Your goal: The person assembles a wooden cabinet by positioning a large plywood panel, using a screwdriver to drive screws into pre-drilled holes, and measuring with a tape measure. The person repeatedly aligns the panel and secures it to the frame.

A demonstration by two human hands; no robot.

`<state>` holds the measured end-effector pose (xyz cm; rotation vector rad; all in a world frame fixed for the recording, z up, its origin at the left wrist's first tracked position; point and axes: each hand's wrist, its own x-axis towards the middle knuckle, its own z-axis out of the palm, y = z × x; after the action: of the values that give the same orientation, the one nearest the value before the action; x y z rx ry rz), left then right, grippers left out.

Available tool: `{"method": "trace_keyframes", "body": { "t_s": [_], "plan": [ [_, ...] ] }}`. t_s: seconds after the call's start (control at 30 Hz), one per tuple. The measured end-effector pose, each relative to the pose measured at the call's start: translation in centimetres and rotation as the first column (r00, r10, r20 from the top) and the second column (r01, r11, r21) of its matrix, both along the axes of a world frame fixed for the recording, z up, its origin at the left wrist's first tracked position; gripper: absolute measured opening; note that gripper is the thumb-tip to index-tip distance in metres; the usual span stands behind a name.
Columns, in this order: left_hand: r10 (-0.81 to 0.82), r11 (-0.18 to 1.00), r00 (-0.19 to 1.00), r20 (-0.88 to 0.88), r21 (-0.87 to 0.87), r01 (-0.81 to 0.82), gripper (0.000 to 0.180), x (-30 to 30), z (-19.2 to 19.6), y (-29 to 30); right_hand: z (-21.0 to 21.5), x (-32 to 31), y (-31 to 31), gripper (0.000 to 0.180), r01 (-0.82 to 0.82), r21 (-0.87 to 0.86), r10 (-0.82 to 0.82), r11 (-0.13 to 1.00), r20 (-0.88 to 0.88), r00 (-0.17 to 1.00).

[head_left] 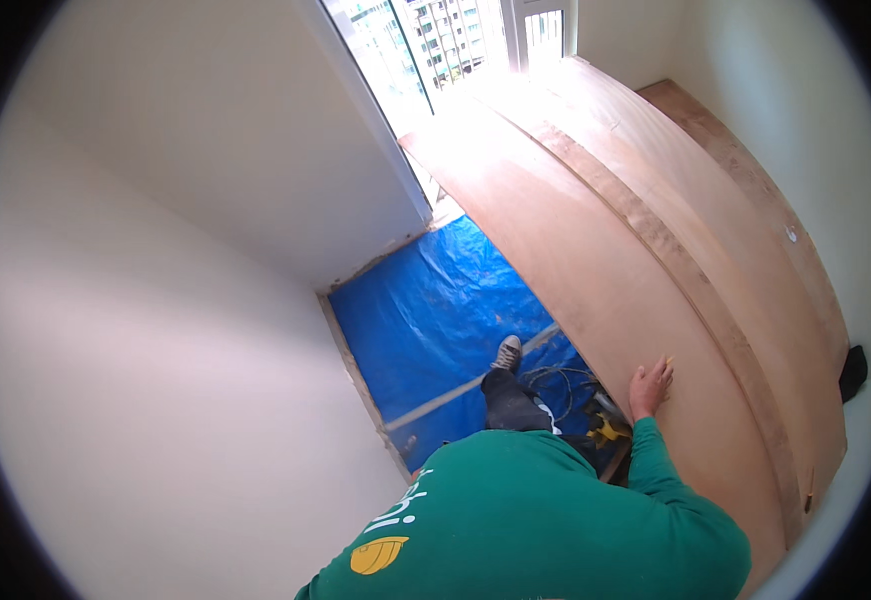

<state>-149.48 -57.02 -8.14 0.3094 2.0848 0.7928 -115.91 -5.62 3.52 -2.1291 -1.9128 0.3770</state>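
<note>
A large sheet of light brown plywood (596, 290) slopes from the window side down past my right side. My right hand (651, 388) lies on it near its left edge, palm down, fingers stretched out and slightly apart. No grip on the sheet shows. Further right, a second plywood sheet (716, 230) lies alongside, with a darker strip of wood (646, 220) between the two. My left hand is hidden by my green-sleeved body. Just left of my right wrist, a yellow tool (611, 428) shows partly beneath the board's edge.
Blue plastic sheeting (426, 290) covers the floor, crossed by a pale strip (436, 402). My shoe (508, 352) stands on it beside a coiled cable (556, 375). A white wall (186, 370) rises at left. Beyond the boards is a bright window (446, 45). A black object (854, 375) sits far right.
</note>
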Motion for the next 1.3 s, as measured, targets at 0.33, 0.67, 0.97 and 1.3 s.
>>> {"method": "trace_keyframes", "body": {
  "t_s": [0.33, 0.67, 0.97, 1.3],
  "plan": [
    [0.117, 0.993, 0.968, -0.222, 0.006, -0.119, 0.021, -30.7, 8.9, 20.7, 4.6, -23.6, 26.5, 0.099, -0.288, -0.063, 0.272, 0.956, -0.194, 0.943],
    [-0.120, 0.966, 0.890, -0.439, 0.154, 0.206, 0.023, -44.1, 25.0, 56.8, 11.1, -40.8, 41.9, 0.128, -0.341, -0.143, 0.323, 0.929, -0.135, 0.937],
    [-0.367, 0.886, 0.638, -0.677, -0.045, 0.462, 0.031, -60.9, 23.6, 86.3, 9.7, -47.7, 48.5, 0.122, -0.249, -0.325, 0.302, 0.912, 0.124, 0.945],
    [-0.390, 0.913, 0.679, -0.622, -0.167, 0.371, 0.029, -65.7, 16.3, 95.5, 6.9, -47.5, 50.1, 0.113, -0.245, -0.320, 0.284, 0.915, 0.081, 0.955]
  ]
}}
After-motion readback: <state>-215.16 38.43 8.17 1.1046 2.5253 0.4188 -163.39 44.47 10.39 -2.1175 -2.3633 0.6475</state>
